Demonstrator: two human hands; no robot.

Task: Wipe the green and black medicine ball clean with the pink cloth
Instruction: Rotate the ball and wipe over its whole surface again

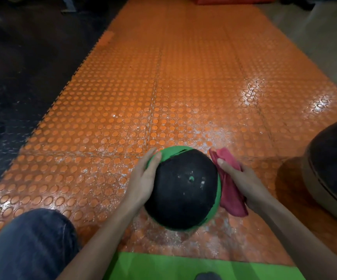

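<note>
The green and black medicine ball (183, 188) sits low in the middle of the view on the orange studded floor mat (163, 87), its black panel facing up. My left hand (144, 178) lies flat against the ball's left side, fingers straight. My right hand (240, 182) presses the pink cloth (231, 197) against the ball's right side, fingers laid over the cloth. The cloth is bunched between my palm and the ball, with loose folds sticking out above and below.
A second, larger dark ball (333, 168) rests at the right edge. My knee in dark jeans (32, 243) is at the lower left. A green mat (183, 267) runs along the bottom. Black flooring (22, 67) lies left of the orange mat.
</note>
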